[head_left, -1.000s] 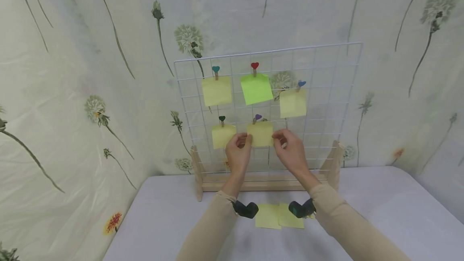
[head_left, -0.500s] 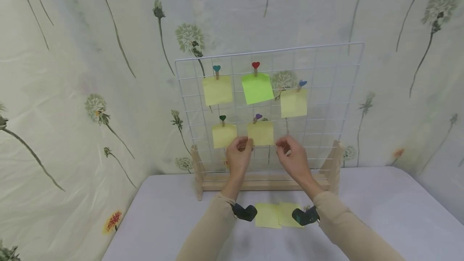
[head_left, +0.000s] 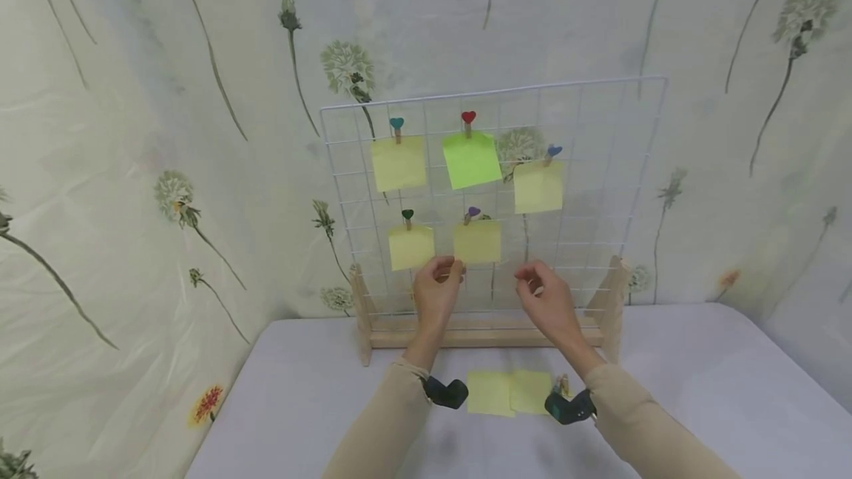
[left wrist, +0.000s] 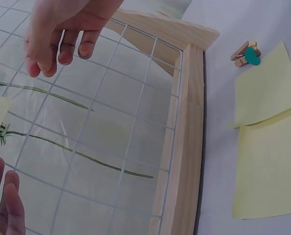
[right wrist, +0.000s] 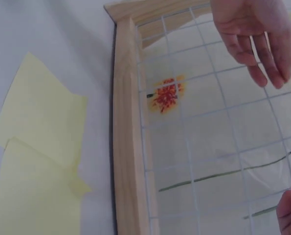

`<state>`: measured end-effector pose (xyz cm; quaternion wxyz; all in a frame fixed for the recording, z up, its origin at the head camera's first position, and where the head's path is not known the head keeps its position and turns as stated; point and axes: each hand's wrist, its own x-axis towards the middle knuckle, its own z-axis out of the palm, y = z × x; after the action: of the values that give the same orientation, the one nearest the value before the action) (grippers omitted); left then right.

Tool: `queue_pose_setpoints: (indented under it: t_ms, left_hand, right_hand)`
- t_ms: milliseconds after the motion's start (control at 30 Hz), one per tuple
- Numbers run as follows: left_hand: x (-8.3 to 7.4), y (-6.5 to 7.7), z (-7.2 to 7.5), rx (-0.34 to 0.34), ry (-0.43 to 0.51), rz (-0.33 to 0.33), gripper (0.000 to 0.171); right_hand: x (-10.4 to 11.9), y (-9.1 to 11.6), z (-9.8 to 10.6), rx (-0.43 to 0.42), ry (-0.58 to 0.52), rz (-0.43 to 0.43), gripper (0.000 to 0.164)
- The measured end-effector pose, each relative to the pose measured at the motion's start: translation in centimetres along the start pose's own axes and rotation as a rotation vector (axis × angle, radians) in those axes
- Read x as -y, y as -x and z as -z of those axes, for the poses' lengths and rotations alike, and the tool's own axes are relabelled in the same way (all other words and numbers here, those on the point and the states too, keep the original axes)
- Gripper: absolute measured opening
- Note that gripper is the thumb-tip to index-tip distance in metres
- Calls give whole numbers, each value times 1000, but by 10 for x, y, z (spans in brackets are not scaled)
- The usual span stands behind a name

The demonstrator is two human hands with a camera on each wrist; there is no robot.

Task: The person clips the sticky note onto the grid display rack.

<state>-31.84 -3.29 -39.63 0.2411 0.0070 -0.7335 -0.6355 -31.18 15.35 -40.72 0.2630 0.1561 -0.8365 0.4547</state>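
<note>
Yellow sticky note (head_left: pixel 477 241) hangs on the white wire grid (head_left: pixel 602 194) from a purple heart clothespin (head_left: pixel 473 212). Its lower left corner is beside the fingertips of my left hand (head_left: pixel 435 300); whether they touch it I cannot tell. My right hand (head_left: pixel 549 300) is in front of the grid, lower right of that note and apart from it, its fingers loosely bent around nothing. In the left wrist view, the left hand (left wrist: pixel 7 208) shows relaxed fingers at the lower left, the right hand (left wrist: pixel 69 27) at the top. A green-heart clothespin (head_left: pixel 408 214) carries another yellow note (head_left: pixel 410 248).
Above hang a yellow note (head_left: pixel 399 164), a bright green note (head_left: pixel 472 160) and another yellow note (head_left: pixel 538 188), each clipped. A wooden base (head_left: pixel 486 337) supports the grid. Loose yellow notes (head_left: pixel 489 393) and clothespins (left wrist: pixel 245 54) lie on the table (head_left: pixel 286 398) before it.
My right hand has left the note's right edge, moving right and down. The left hand has dropped slightly at the note's lower left corner. The note stays hanging.
</note>
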Motion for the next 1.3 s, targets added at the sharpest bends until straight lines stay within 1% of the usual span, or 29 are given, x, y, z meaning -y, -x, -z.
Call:
queue_pose_setpoints:
  t_ms: [167, 300, 433, 533, 667, 733, 833, 933, 1000, 1167, 1200, 1300]
  left_hand:
    - [7, 2, 1, 7, 6, 5, 10]
    - [13, 5, 2, 33, 26, 6, 10]
    - [20, 8, 2, 63, 23, 14, 10]
    - [26, 12, 2, 93, 3, 33, 11]
    - [36, 19, 2, 126, -16, 60, 13]
    - [41, 22, 2, 140, -32, 76, 13]
    - [47, 25, 3, 170, -69, 106, 14]
    - [55, 29, 4, 193, -113, 112, 15]
    - [61, 32, 5, 197, -144, 119, 15]
    - [80, 40, 8, 206, -211, 122, 13]
    - [83, 42, 8, 212, -224, 129, 12]
    - [89, 47, 10, 242, -259, 119, 13]
  right_hand:
    - [-9, 7, 2, 17, -21, -33, 12]
    - [-17, 13, 4, 15, -10, -60, 14]
    - [-25, 19, 6, -2, -5, -65, 12]
    - [-30, 26, 7, 8, 7, -75, 12]
    - [-38, 35, 8, 39, 34, -117, 13]
    - [-42, 39, 9, 41, 49, -129, 13]
    - [-48, 45, 10, 33, 63, -124, 12]
    - [-53, 51, 11, 37, 65, -118, 12]
    - [-56, 55, 12, 52, 69, -127, 12]
    - [-63, 66, 15, 155, 106, -182, 11]
    - [-64, 68, 15, 175, 112, -187, 11]
    - [-69, 75, 17, 224, 121, -184, 12]
